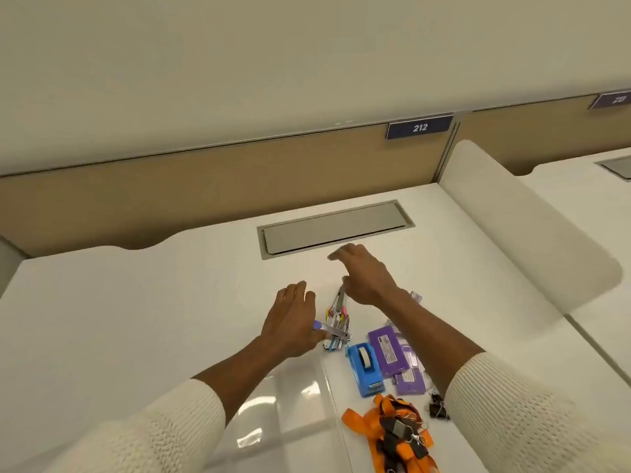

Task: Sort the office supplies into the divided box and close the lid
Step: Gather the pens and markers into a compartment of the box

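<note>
A bundle of silver pens (336,317) with coloured clips lies on the white desk between my hands. My left hand (290,322) is beside the bundle's left edge, thumb and fingers closed on a silver pen with a purple cap (318,325) that lies across the bundle's near end. My right hand (365,274) hovers just beyond the bundle with fingers spread and nothing in it. The clear divided box (293,401) sits at the near edge, partly under my left forearm. A blue tape dispenser (363,368), purple packets (389,351), orange lanyards (392,431) and black binder clips (438,409) lie to its right.
A grey cable-tray flap (334,227) is set into the desk beyond my hands. A tan partition (205,189) with a "212" sign (419,127) closes the back. A white divider (526,227) borders the desk on the right. A small clear item (416,297) lies near my right wrist.
</note>
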Demonstrator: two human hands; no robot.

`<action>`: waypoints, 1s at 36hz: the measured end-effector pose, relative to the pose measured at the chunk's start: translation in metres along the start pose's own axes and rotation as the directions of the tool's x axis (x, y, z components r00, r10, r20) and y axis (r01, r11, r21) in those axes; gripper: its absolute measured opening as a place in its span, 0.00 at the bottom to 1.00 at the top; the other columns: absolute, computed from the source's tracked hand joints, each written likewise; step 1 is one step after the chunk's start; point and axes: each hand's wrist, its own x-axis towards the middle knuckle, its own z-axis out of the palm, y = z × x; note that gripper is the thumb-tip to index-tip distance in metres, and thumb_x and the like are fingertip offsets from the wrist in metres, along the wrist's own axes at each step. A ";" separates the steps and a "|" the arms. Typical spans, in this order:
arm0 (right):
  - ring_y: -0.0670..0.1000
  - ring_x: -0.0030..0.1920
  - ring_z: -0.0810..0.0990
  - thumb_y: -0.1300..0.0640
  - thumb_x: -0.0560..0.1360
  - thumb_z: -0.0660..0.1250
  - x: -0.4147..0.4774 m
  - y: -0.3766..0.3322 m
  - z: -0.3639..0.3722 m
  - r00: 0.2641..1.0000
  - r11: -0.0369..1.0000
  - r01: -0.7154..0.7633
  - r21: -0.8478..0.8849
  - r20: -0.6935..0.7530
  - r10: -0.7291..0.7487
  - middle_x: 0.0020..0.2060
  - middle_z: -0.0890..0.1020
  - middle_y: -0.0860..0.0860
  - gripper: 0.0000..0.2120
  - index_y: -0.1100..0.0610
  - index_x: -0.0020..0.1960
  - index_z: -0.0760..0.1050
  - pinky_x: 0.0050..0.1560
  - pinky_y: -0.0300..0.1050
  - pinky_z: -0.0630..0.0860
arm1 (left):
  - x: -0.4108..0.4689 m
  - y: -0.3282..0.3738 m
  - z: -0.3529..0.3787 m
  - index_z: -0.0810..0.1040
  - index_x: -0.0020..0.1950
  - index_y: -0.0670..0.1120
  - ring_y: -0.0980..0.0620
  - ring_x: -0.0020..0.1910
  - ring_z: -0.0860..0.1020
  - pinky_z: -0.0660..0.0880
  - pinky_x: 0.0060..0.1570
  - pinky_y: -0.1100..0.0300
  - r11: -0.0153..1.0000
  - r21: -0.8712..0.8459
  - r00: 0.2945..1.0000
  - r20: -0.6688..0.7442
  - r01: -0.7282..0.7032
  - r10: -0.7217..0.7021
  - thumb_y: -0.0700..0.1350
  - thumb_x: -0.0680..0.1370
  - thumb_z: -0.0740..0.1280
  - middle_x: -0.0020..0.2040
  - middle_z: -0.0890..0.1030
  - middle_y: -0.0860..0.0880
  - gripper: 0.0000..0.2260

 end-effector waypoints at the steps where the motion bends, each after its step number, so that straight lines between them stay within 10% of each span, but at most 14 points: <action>1: 0.54 0.72 0.70 0.67 0.72 0.70 0.000 0.004 0.004 0.998 1.000 0.022 -0.020 0.056 -0.021 0.73 0.72 0.51 0.30 0.50 0.72 0.71 0.59 0.52 0.79 | 0.003 0.002 0.003 0.66 0.75 0.46 0.41 0.77 0.62 0.61 0.75 0.47 1.000 0.006 1.000 0.029 -0.004 0.004 0.67 0.74 0.69 0.79 0.62 0.43 0.37; 13: 0.55 0.74 0.65 0.60 0.73 0.75 -0.005 0.035 0.063 0.927 0.964 0.241 -0.116 0.321 -0.193 0.74 0.72 0.52 0.30 0.47 0.72 0.72 0.63 0.56 0.75 | 0.036 0.012 0.045 0.77 0.59 0.48 0.46 0.56 0.75 0.68 0.57 0.52 0.998 -0.004 0.993 0.094 -0.067 0.067 0.58 0.77 0.69 0.56 0.81 0.48 0.17; 20: 0.57 0.59 0.75 0.60 0.73 0.74 -0.007 0.042 0.075 0.955 0.969 0.185 -0.163 0.261 -0.138 0.58 0.79 0.55 0.19 0.52 0.63 0.78 0.55 0.54 0.73 | 0.050 0.009 0.055 0.77 0.51 0.48 0.45 0.49 0.78 0.70 0.54 0.51 0.996 -0.085 0.989 0.150 0.025 -0.012 0.63 0.78 0.67 0.49 0.83 0.48 0.18; 27: 0.58 0.55 0.78 0.55 0.74 0.72 -0.006 0.046 0.083 0.972 0.963 -0.172 -0.205 0.123 0.200 0.55 0.80 0.57 0.20 0.56 0.63 0.72 0.58 0.55 0.73 | 0.055 0.011 0.051 0.77 0.54 0.47 0.46 0.46 0.81 0.76 0.42 0.53 0.952 -0.242 0.965 0.226 0.186 -0.131 0.63 0.77 0.68 0.48 0.83 0.47 0.19; 36: 0.54 0.42 0.76 0.53 0.72 0.75 -0.014 0.038 0.072 0.754 0.741 -0.653 0.157 0.221 0.618 0.46 0.78 0.55 0.24 0.60 0.60 0.68 0.38 0.46 0.71 | 0.066 0.014 0.039 0.76 0.50 0.46 0.42 0.50 0.81 0.76 0.43 0.55 0.850 -0.322 0.894 0.314 0.418 -0.320 0.53 0.73 0.71 0.51 0.81 0.45 0.13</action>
